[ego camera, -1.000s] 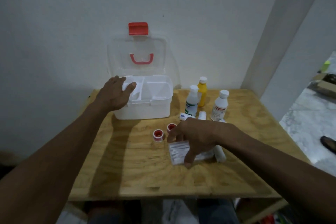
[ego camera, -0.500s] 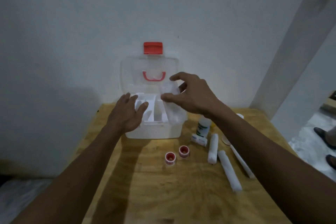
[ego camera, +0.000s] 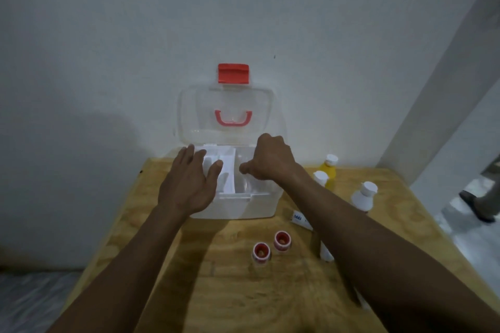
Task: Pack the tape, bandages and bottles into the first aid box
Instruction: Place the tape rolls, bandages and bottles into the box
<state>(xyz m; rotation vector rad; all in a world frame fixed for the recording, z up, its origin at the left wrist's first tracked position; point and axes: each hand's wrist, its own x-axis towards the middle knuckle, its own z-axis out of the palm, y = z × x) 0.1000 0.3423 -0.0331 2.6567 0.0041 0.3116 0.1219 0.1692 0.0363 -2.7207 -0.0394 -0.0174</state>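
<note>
Resting left hand (ego camera: 189,186) flat on box (ego camera: 243,205) rim, fingers straight, right hand (ego camera: 270,159) hovering inside box, fingers curled, contents unclear, tape rolls (ego camera: 272,247) sitting on desk (ego camera: 243,292).

1. Small white tube (ego camera: 300,220), lying near the tabletop's right edge just right of the box: blue print was present, too blurred to read.
2. No other text, label or number could be read.
</note>
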